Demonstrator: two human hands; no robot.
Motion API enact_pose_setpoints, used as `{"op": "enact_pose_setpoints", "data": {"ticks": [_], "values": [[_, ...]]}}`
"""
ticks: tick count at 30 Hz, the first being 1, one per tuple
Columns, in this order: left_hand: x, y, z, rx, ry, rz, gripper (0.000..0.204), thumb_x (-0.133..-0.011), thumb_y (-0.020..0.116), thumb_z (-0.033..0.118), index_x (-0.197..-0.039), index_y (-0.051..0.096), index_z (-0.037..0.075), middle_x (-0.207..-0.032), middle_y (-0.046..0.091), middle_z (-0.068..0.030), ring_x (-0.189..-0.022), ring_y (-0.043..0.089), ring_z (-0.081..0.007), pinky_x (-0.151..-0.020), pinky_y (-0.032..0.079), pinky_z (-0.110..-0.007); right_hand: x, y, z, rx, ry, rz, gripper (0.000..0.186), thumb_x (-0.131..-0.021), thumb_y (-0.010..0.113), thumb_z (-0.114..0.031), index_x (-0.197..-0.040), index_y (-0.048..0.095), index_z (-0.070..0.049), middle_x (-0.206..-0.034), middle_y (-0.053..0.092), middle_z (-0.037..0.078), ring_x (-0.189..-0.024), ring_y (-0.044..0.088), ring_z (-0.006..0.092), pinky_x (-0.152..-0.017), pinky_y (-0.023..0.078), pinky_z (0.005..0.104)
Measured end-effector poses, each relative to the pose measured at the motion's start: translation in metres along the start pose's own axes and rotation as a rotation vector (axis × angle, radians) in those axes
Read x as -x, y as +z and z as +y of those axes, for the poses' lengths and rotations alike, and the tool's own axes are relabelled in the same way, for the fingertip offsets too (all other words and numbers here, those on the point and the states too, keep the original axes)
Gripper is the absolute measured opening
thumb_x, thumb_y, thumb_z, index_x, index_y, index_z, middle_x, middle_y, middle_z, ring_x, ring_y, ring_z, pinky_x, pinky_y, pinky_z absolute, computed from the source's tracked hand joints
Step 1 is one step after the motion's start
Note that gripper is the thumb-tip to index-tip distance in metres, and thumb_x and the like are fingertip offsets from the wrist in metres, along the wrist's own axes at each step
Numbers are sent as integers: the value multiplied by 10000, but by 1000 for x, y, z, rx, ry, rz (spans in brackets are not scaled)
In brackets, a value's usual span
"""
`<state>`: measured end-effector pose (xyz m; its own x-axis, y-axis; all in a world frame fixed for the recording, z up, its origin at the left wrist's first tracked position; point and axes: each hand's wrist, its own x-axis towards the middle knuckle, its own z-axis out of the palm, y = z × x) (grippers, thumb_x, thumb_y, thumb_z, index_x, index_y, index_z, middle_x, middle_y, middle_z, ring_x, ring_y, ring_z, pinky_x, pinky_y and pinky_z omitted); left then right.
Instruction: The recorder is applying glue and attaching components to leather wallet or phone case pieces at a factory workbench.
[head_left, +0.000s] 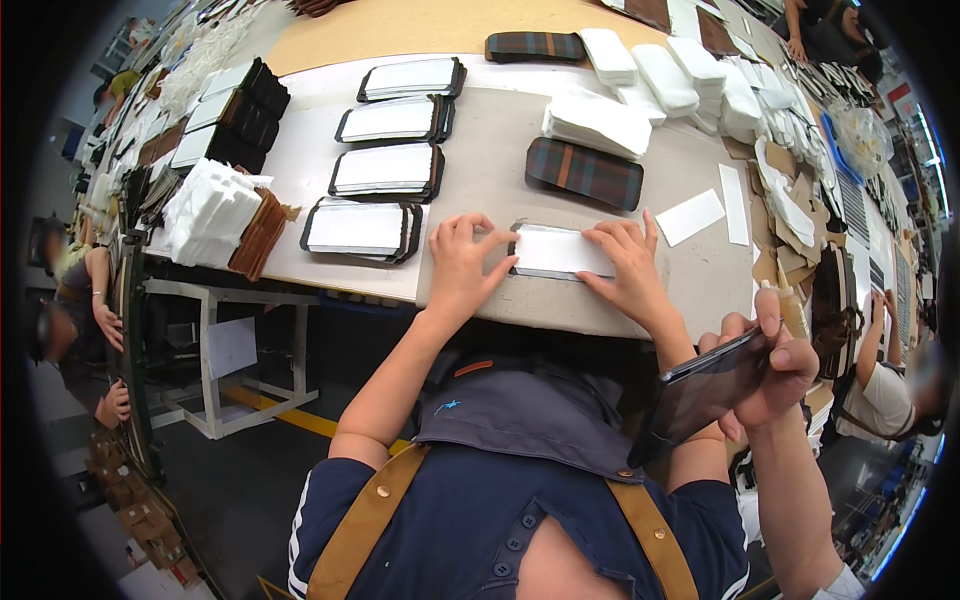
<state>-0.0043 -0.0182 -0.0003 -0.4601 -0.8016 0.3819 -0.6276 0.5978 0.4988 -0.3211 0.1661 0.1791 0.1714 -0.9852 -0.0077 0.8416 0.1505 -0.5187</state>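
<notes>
A white rectangular piece (548,247) with a grey rim lies flat on the worktable (480,160) in front of me. My left hand (463,260) has thumb and forefinger closed on its left end, other fingers curled. My right hand (625,265) grips the right end, thumb below, fingers above. Just beyond it lies a plaid padded panel (583,173) beside a white stack of soft pieces (595,125). Two loose white strips (690,218) lie to the right. Four dark-edged bundles topped with white (360,230) form a column to the left.
A co-worker's hand (770,375) holds a dark phone (700,390) beside my right arm. White and brown piles (210,210) stand at the left, cardboard pieces (790,255) at the right. A white metal frame (210,360) stands below left. Other people (890,390) work on both sides.
</notes>
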Motion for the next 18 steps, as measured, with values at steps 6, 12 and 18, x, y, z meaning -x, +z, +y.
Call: {"op": "enact_pose_setpoints", "data": {"ticks": [6,12,18], "values": [[-1,1,-1,-12,23,9,281,-849,827,278,-1125,779,259,-1198,562,-34,-1216,467,-293,-1069,322,-469,-12,-42,13,322,34,14,314,-839,589,-121,-1135,501,-63,-1253,590,346,-1132,612,530,-977,488,670],[4,2,-5,4,-13,-12,248,-863,818,272,-1104,774,238,-1199,546,-46,-1235,450,-301,-1083,313,-488,-127,-115,99,2132,-332,-30,548,-748,885,-267,-1234,685,-110,-1198,636,52,-1259,553,284,-1271,79,622],[-3,-4,8,-16,14,-16,249,-865,816,272,-1109,775,239,-1200,545,-47,-1236,450,-299,-1083,313,-487,81,-119,-34,1231,-217,10,450,-767,735,-176,-1183,591,-83,-1217,618,208,-1232,581,403,-1165,272,635]]}}
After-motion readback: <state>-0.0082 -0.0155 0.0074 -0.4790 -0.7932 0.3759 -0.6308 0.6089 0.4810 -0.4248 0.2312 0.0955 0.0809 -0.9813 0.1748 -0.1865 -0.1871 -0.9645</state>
